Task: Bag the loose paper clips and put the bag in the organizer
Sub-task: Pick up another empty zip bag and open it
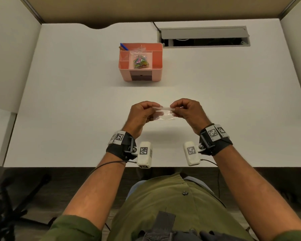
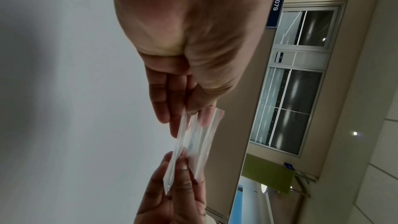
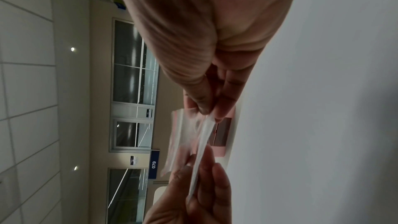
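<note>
Over the white worktop (image 1: 76, 119), the left hand (image 1: 139, 117) and right hand (image 1: 188, 113) hold a small clear plastic zip bag (image 1: 163, 115) between them. Each hand's fingers (image 2: 170, 108) pinch one end of the bag's top edge, with the mouth parted slightly; nothing shows inside it. Farther back stands a pink plastic desk organizer (image 1: 140, 63) with several compartments. Its large middle compartment holds another clear bag filled with multicoloured paper clips (image 1: 140, 62), and a blue pen (image 1: 124, 46) stands in the rear left compartment. Two dark drawers sit in its front face.
</note>
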Demonstrator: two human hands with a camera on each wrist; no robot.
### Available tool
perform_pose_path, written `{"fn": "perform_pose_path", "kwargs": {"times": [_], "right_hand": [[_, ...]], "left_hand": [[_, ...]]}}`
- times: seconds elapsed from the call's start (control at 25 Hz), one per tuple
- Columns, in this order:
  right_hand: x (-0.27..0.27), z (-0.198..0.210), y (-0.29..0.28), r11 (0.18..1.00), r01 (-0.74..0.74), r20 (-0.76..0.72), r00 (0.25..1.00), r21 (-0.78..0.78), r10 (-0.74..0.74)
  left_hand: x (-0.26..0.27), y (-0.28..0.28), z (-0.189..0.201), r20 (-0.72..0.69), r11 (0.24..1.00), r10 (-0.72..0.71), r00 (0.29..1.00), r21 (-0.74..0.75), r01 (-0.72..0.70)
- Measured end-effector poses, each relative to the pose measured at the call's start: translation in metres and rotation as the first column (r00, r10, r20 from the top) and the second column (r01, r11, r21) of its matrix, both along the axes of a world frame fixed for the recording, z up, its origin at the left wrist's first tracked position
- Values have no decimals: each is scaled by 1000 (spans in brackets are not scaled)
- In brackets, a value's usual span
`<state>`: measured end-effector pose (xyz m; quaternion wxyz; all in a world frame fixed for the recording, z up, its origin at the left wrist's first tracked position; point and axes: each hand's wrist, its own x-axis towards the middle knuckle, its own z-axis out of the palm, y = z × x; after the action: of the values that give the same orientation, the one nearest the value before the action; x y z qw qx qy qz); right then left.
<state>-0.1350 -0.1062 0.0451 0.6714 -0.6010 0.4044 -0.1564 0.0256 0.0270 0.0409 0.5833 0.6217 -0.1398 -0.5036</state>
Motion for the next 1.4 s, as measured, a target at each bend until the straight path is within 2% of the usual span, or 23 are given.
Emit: {"fn": "perform_pose_path", "kwargs": {"times": [0.28, 0.48, 0.6, 0.8, 1.0, 1.4], "right_hand": [[26, 13, 34, 985, -62, -77, 996, -162, 50], [42, 12, 52, 961, -41, -36, 999, -274, 33], [51, 12, 62, 955, -28, -13, 1000, -295, 26], [59, 13, 76, 987, 21, 54, 998, -158, -12], [65, 13, 88, 975, 90, 58, 993, 201, -104], [75, 5, 93, 991, 105, 25, 994, 78, -108]], "left_hand": [[22, 38, 4, 61, 998, -53, 997, -34, 56], [36, 51, 8, -97, 1000, 27, 995, -1, -27], [35, 60, 9, -111, 1000, -12, 994, 23, 14], [38, 67, 5, -18, 1000, -7, 1000, 4, 7], [41, 68, 5, 23, 1000, -1, 1000, 9, 1], [50, 71, -1, 46, 1000, 8, 999, 25, -9]]}}
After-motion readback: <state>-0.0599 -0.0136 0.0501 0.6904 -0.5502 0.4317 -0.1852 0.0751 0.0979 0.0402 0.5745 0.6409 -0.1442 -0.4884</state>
